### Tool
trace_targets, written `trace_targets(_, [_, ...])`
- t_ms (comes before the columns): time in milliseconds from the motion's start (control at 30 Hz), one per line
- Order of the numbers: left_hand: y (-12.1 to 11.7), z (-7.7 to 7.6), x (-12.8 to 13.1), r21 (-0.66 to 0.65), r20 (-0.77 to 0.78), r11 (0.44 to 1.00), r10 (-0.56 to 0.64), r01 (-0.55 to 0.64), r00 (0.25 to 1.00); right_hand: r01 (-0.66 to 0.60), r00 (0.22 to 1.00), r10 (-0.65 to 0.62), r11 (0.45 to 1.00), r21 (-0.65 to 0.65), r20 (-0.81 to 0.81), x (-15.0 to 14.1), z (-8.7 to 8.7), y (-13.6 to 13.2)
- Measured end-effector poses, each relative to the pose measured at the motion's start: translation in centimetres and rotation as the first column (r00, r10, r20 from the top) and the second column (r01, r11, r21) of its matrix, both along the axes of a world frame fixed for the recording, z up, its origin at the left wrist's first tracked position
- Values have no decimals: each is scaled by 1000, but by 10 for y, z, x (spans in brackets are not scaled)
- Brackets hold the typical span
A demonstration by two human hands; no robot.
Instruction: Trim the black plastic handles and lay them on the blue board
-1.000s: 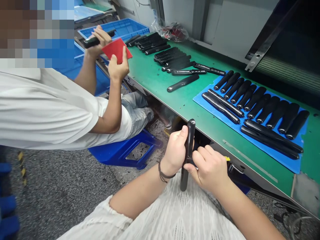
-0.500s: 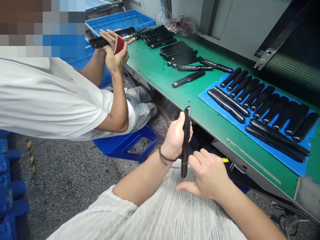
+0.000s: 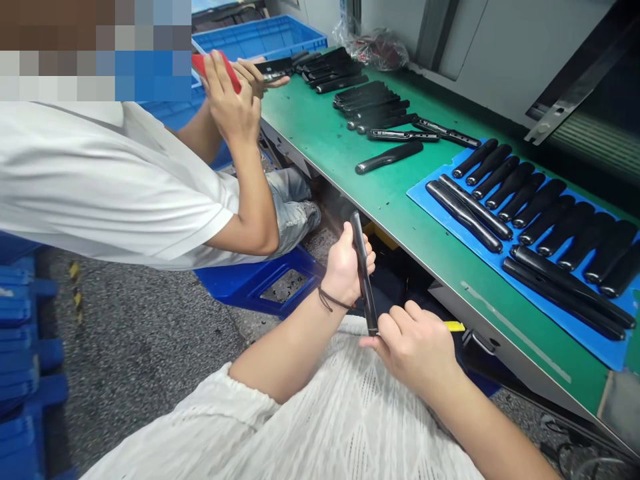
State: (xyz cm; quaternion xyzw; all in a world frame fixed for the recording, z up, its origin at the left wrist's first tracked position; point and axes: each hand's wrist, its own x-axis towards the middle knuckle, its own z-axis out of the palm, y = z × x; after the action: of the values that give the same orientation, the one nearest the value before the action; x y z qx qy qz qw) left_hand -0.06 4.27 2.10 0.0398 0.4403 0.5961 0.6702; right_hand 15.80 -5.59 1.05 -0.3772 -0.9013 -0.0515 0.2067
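While the left hand [image 3: 345,267] is wrapped round a slim black piece [image 3: 363,277], the right hand [image 3: 415,343] is curled tightly about a yellow tool [image 3: 454,326] — its other end, hard to make out, by the piece's lower tip. The piece tilts slightly in front of a white top [image 3: 370,407], near the green desk [image 3: 400,187] — where similar black pieces [image 3: 540,202] lie on a blue sheet [image 3: 607,350].

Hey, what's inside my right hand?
A slim yellow tool: its end sticks out past your right hand. The part inside is covered by your grip, so its shape can't be seen.
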Motion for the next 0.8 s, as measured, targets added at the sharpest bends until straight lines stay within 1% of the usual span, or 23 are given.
trace_targets(133, [7, -13, -5, -52, 47, 998, 42, -40, 998, 29, 1000, -29, 998, 52, -2, -1, -5, -1])
trace_targets(233, [14, -20, -9, -108, 78, 991, 94, -85, 993, 53, 994, -43, 994, 100, -100, 0, -9, -1])
trace_targets(333, [19, -23, -14, -139, 88, 984, 124, -111, 988, 93, 965, -82, 995, 33, -251, 5, -13, 2])
trace_targets(400, [20, -25, -19, -147, 85, 981, 137, -124, 987, 115, 952, -116, 993, -21, -284, 9, -19, 8])
trace_targets(433, [20, -25, -21, -149, 84, 980, 143, -130, 986, 134, 958, -139, 990, -36, -253, 11, -23, 11])
trace_targets(500, [20, -27, -25, -152, 84, 978, 154, -140, 985, 215, 971, -221, 974, -64, -96, 12, -31, 19])
trace_targets(567, [19, -29, -29, -155, 86, 977, 160, -146, 983, 331, 943, -322, 935, -128, 82, 13, -37, 25])
trace_targets(600, [18, -30, -30, -157, 86, 976, 164, -149, 983, 375, 926, -357, 909, -182, 125, 13, -39, 26])
trace_targets(633, [18, -32, -32, -160, 86, 975, 167, -151, 982, 392, 920, -374, 884, -257, 118, 12, -38, 26])
trace_targets(667, [17, -33, -32, -164, 85, 974, 170, -154, 982, 372, 924, -378, 861, -347, 54, 11, -37, 25])
trace_targets(700, [16, -34, -32, -167, 83, 973, 173, -158, 981, 311, 928, -370, 841, -442, -51, 9, -34, 22])
trace_targets(733, [16, -35, -31, -168, 82, 973, 176, -161, 981, 212, 920, -350, 824, -526, -177, 6, -32, 19])
trace_targets(767, [16, -36, -30, -167, 80, 973, 178, -162, 981, 92, 896, -320, 811, -577, -307, 3, -29, 16])
trace_targets(800, [15, -37, -28, -162, 80, 974, 175, -161, 981, -17, 860, -291, 805, -593, -420, -1, -26, 12])
